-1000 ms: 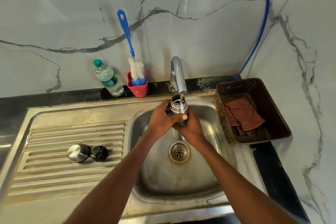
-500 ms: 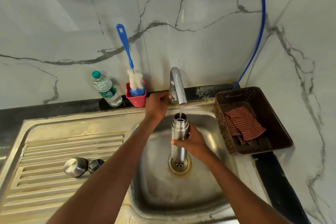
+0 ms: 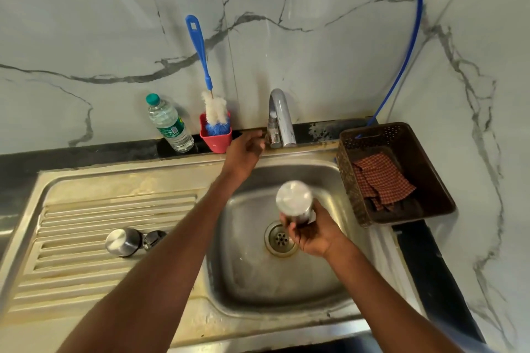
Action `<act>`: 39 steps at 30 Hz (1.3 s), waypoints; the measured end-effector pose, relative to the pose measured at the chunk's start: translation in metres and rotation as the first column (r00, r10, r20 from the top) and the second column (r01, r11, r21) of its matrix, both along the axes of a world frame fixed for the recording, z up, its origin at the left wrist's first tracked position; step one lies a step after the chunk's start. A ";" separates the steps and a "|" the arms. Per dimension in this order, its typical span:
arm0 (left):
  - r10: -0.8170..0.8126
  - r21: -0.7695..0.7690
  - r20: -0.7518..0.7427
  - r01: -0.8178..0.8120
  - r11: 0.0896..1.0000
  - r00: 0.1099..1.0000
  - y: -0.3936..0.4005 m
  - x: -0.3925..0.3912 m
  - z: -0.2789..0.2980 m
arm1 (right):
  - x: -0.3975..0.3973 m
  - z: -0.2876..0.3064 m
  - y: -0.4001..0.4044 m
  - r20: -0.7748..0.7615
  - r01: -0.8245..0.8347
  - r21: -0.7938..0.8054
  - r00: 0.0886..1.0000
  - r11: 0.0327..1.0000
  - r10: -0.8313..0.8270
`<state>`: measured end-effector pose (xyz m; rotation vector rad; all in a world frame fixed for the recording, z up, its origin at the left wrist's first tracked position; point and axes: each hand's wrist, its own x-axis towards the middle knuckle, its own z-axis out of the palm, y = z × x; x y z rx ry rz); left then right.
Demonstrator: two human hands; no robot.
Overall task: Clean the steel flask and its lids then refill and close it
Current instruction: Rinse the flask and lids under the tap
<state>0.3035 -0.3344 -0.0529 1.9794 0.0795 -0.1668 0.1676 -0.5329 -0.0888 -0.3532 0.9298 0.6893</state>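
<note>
- Two lids sit on the ribbed draining part of the sink [image 3: 86, 189], far to the left: a shiny steel lid [image 3: 122, 241] and, touching it on its right, a small dark lid [image 3: 153, 239].
- Behind them, on the dark bench [image 3: 86, 152] by the wall, stands a clear water bottle [image 3: 169, 125] with a green cap. It leans a little.
- Just beside the bottle is a red cup [image 3: 215, 139]. A bottle brush [image 3: 205, 74] with a long blue handle stands in it, fluffy end down, and leans on the marble wall.
- Next comes the left hand [image 3: 246, 149]. It reaches to the foot of the tap [image 3: 279, 120], and its fingers curl at the little tap handle (I cannot tell if they truly grip it or only touch it).
- The silver tap curves over the sink bowl. I cannot make out any water coming from it.
- The steel flask [image 3: 294, 199] is over the sink bowl, above the drain [image 3: 279, 239]. It looks blurry. The round end of it points up at the camera, and I cannot tell which end that is.
- The right hand [image 3: 311, 231] grasps the flask from below, with the fingers wrapped round its lower part.
- On the right, at the edge of the sink, sits a brown basket [image 3: 424, 175] with holes in its walls. A red checked cloth [image 3: 380, 179] lies inside it.
- A blue hose [image 3: 414, 37] runs down the wall to just behind the basket.
</note>
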 end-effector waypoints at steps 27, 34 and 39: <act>0.335 -0.077 -0.029 -0.337 0.938 0.942 0.093 -0.222 -0.025 | -0.013 0.066 0.026 -0.046 -0.041 0.288 0.997 0.957 0.057; 0.222 -0.021 -0.005 -0.222 0.975 0.975 0.119 -0.222 -0.023 | -0.029 0.067 0.063 -0.059 0.058 0.207 0.997 0.977 -0.047; 0.129 -0.044 0.032 -0.127 0.991 0.991 0.139 -0.219 -0.018 | -0.021 0.085 0.080 0.004 0.089 0.307 0.995 0.947 -0.095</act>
